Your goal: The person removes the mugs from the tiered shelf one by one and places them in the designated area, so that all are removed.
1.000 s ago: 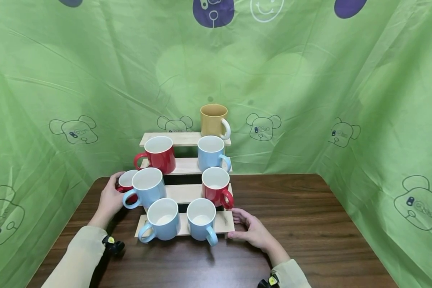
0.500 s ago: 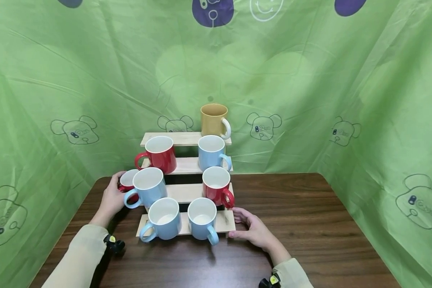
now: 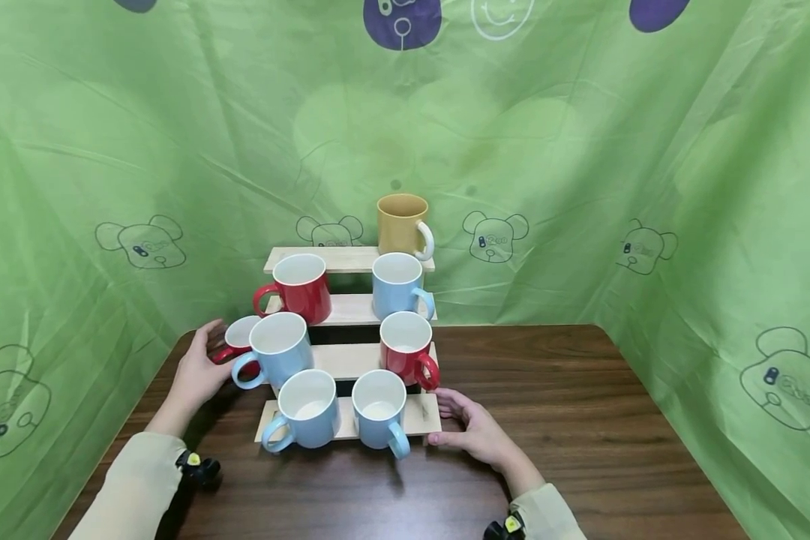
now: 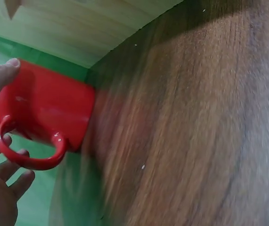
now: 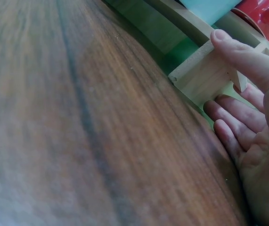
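A red mug [image 4: 49,103] with a white inside stands on the table at the left of a stepped wooden rack [image 3: 344,361]. My left hand [image 3: 199,369] is beside that mug, fingers spread and loose; in the left wrist view the thumb is close to its wall and the other fingers lie behind the handle. My right hand [image 3: 475,429] holds the right end of the rack's lowest shelf, thumb at the front, index finger behind. On the shelves are light blue mugs [image 3: 307,411], red mugs [image 3: 307,296] and one tan mug [image 3: 400,225] with a white handle.
The brown wooden table [image 3: 553,405] extends right and in front of the rack. Green cloth [image 3: 547,165] with printed bear faces hangs behind and on both sides. Mug handles jut past the shelf edges.
My left hand has loosened from the red mug and drawn back left, its fingers spreading. The red mug stays beside the rack. My right hand keeps its place.
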`<state>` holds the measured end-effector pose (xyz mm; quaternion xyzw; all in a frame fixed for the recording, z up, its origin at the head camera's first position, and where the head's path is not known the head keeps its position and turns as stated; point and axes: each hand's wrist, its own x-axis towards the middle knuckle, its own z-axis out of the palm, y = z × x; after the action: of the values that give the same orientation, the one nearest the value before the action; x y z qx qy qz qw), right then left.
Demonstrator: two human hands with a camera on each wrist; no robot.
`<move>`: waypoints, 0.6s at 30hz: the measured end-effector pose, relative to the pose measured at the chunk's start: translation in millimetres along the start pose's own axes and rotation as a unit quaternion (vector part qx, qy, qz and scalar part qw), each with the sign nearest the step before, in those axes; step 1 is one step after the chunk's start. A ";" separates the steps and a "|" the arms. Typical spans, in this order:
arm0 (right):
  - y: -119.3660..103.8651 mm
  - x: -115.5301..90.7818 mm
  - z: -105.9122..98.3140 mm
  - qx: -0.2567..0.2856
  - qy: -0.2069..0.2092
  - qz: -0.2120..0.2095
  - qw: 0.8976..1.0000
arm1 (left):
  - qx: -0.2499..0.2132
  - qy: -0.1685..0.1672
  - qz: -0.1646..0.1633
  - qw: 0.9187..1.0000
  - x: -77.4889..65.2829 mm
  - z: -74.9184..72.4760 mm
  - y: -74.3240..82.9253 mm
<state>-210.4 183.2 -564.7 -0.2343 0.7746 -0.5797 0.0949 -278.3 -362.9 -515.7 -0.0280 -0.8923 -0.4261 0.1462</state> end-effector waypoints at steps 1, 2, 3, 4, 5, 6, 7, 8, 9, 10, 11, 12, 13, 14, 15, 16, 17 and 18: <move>0.1 0.1 -0.3 0.000 0.000 0.000 1.000 | 0.001 0.003 0.003 1.000 -1.5 -1.9 1.3; 0.0 0.1 -0.5 0.000 0.000 0.000 1.000 | 0.005 0.005 0.006 1.000 -3.3 -3.6 2.1; -0.2 0.0 -0.6 0.000 0.000 0.000 1.000 | 0.005 0.009 0.009 1.000 -5.2 -5.4 2.7; -0.3 -0.1 -0.6 0.000 0.000 0.001 1.000 | 0.005 0.011 0.012 1.000 -7.4 -7.2 3.6; -0.4 -0.2 -0.7 0.000 0.001 0.003 1.000 | 0.006 0.015 0.016 1.000 -9.7 -8.7 4.0; -0.6 -0.3 -0.7 0.000 0.001 0.006 1.000 | 0.008 0.020 0.019 1.000 -12.1 -10.2 4.6; -0.7 -0.4 -0.6 -0.001 0.002 0.006 1.000 | 0.009 0.025 0.022 0.999 -14.6 -11.5 5.1; -0.9 -0.3 -0.3 -0.002 0.002 0.007 1.000 | 0.008 0.029 0.028 0.999 -16.9 -12.4 5.1; -1.1 -0.4 -0.3 -0.003 0.003 0.009 1.000 | 0.008 0.035 0.032 0.999 -19.5 -13.3 6.1; -1.1 -0.3 -0.3 -0.004 0.003 0.009 1.000 | 0.010 0.040 0.035 0.999 -22.3 -14.3 7.5; -1.5 -0.4 -0.2 -0.005 0.002 0.010 1.000 | 0.013 0.047 0.039 0.998 -25.1 -15.0 8.4; -1.5 -0.4 -0.2 -0.007 0.002 0.010 1.000 | 0.017 0.054 0.040 0.998 -28.2 -15.8 10.0; -1.5 -0.3 -0.2 -0.008 0.002 0.009 1.000 | 0.017 0.061 0.042 0.997 -31.3 -16.3 11.9; -1.6 -0.3 -0.2 -0.009 0.001 0.011 1.000 | 0.019 0.069 0.043 0.997 -34.4 -16.4 13.8; -1.6 -0.2 -0.3 -0.010 0.002 0.012 1.000 | 0.022 0.076 0.045 0.996 -37.3 -16.7 15.8; -1.6 0.0 -0.3 -0.011 0.002 0.013 1.000 | 0.023 0.084 0.046 0.995 -40.2 -16.4 17.8; -1.7 0.1 -0.4 -0.010 0.002 0.013 1.000 | 0.022 0.092 0.050 0.994 -42.5 -15.7 19.0; -1.6 0.2 -0.6 -0.010 0.003 0.013 1.000 | 0.021 0.100 0.052 0.993 -45.0 -14.9 20.8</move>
<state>-210.5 183.3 -562.9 -0.2236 0.7834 -0.5716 0.0977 -228.1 -357.8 -504.0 -0.0283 -0.8793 -0.4000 0.2569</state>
